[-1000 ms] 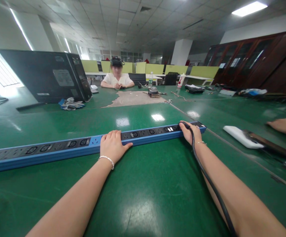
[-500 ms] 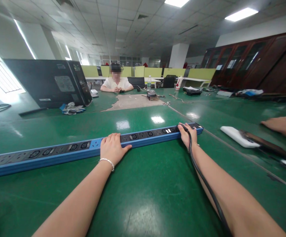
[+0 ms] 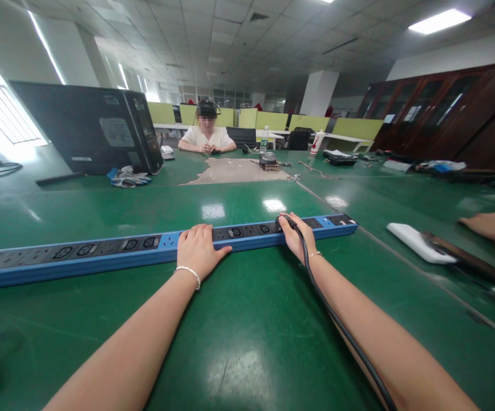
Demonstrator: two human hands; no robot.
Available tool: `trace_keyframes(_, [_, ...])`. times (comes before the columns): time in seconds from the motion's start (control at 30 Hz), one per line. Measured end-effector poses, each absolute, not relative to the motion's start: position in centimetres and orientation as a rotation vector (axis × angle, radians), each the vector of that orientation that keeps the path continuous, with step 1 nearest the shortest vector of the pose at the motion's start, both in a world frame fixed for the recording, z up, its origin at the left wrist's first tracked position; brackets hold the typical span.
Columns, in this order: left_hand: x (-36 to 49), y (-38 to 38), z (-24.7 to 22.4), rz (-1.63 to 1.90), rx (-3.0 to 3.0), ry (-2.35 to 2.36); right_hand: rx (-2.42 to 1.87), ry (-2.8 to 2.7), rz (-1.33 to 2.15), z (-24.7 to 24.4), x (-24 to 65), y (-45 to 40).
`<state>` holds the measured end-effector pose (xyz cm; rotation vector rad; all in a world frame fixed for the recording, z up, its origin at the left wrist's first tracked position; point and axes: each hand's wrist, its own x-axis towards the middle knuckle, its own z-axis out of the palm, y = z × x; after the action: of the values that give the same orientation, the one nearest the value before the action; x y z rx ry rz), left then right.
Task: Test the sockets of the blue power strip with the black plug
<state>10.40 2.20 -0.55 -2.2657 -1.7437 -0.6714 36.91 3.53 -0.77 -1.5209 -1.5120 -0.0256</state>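
A long blue power strip [image 3: 114,260] with black sockets lies across the green table [image 3: 230,308]. My left hand [image 3: 197,248] rests over its middle, beside a blue socket, fingers over the far edge and thumb along the near side. Further right, my right hand [image 3: 295,235] grips a black plug [image 3: 283,221] at the strip's sockets. A black cable [image 3: 337,317] runs from the plug along my right forearm. Whether the plug is seated in a socket is hidden by my fingers.
Behind the strip stand a black computer case [image 3: 89,128] and gloves [image 3: 128,177]. A person [image 3: 207,137] sits opposite. At the right lie a white power bank-like object [image 3: 418,242], a dark flat object [image 3: 470,260] and another person's hand [image 3: 491,225].
My right hand has moved left along the strip with the plug, uncovering sockets near the right end. My left hand stays on the strip. The view has shifted slightly.
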Motion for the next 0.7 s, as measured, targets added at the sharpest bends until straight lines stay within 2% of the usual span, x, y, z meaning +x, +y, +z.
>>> trace_keyframes(0.3, [10.4,2.2,-0.7,-0.699,-2.272,-1.736,-1.682,-1.531,-0.069,-0.6,36.0,3.4])
trace_keyframes(0.57, [10.4,2.3,-0.8,-0.678,-2.254,-1.724,-1.742,-1.548,-0.296,-1.8,35.3,2.9])
trace_keyframes(0.7, [10.4,2.3,-0.8,-0.681,-2.241,-1.719,-1.765,-1.519,-0.303,-2.1,34.9,2.7])
